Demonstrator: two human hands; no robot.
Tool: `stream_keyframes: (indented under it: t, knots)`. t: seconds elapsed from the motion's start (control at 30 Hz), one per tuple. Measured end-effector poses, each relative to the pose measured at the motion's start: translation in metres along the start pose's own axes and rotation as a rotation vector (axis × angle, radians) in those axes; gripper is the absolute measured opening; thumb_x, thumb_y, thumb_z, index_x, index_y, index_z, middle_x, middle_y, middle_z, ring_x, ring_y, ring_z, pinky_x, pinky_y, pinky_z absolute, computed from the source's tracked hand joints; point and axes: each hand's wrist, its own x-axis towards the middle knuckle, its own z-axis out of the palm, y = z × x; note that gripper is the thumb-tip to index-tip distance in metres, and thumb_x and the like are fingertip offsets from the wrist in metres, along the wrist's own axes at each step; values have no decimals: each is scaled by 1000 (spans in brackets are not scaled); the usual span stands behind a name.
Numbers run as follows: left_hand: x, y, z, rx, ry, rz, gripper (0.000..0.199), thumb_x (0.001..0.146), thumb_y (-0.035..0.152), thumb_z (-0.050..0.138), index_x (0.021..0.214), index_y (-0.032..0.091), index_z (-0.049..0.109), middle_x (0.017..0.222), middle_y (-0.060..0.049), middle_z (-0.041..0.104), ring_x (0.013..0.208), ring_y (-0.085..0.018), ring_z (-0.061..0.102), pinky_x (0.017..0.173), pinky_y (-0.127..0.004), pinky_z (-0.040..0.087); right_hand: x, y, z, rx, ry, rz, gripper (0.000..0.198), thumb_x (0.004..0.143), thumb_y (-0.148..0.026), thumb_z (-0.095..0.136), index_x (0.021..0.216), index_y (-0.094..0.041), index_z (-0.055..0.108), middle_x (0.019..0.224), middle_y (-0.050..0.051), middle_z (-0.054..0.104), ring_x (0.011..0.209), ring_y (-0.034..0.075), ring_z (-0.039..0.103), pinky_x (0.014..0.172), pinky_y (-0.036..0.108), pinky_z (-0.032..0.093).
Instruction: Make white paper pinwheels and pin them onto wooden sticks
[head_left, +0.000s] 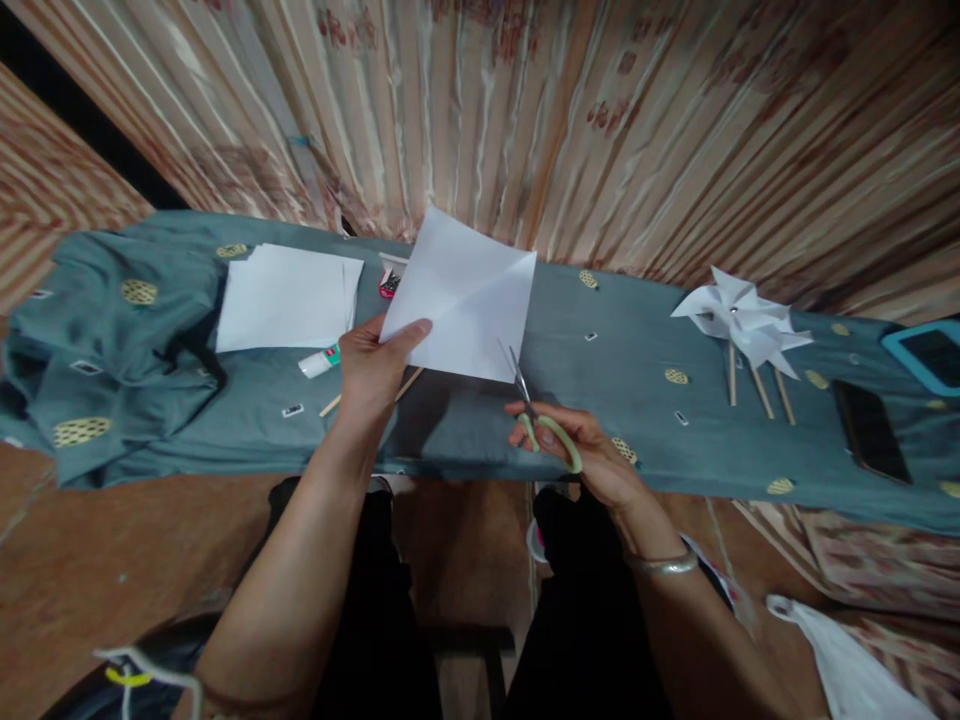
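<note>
One sheet [469, 300], one scissors [526, 400].
Left hand [373, 370] pinches sheet's left edge above cloth [622, 350]; right hand [596, 460], half curled, grips handles, blades parted at sheet's near-right corner. Left of sheet: one stack [289, 295].

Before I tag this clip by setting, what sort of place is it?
Probably a room in a home: a patterned curtain hangs behind a long surface covered in printed cloth, where white pinwheels lie.

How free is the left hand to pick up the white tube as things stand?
Probably not free yet: the left hand is gripping the sheet of paper. The white tube lies close beside that hand, with no paper over it, so letting go would likely be enough.
</note>
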Motion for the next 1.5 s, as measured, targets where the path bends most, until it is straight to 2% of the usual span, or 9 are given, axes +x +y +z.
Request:
stream_keyframes:
  t: [0.47, 0.87, 1.03, 1.5]
  knots:
    - [-2, -2, 0, 63, -15, -21, 20, 59, 28, 82, 72, 17, 72, 66, 0, 67, 66, -18, 65, 64, -32, 56, 0, 0, 0, -31, -11, 37, 63, 73, -61, 72, 115, -13, 69, 84, 7, 70, 77, 17, 62, 76, 32, 50]
    - [-3, -1, 1, 22, -7, -60, 20, 56, 26, 84, 70, 17, 74, 64, -1, 67, 66, -20, 66, 59, -31, 55, 1, -1, 0, -54, -23, 41, 57, 76, -55, 71, 115, -14, 68, 86, 7, 70, 79, 19, 62, 78, 35, 50]
    - [-3, -1, 1, 20, -20, -54, 21, 56, 27, 83, 72, 16, 74, 65, -1, 69, 63, -18, 65, 59, -29, 55, 1, 0, 0, -37, -22, 39, 61, 73, -58, 73, 115, -13, 68, 85, 7, 70, 78, 18, 62, 77, 33, 50]
    - [-3, -3, 1, 18, -13, -53, 19, 57, 26, 84, 69, 16, 73, 65, -2, 67, 62, -18, 63, 58, -29, 52, 0, 0, -1, -40, -30, 28, 57, 75, -56, 72, 114, -14, 69, 86, 7, 70, 79, 18, 62, 79, 35, 50]
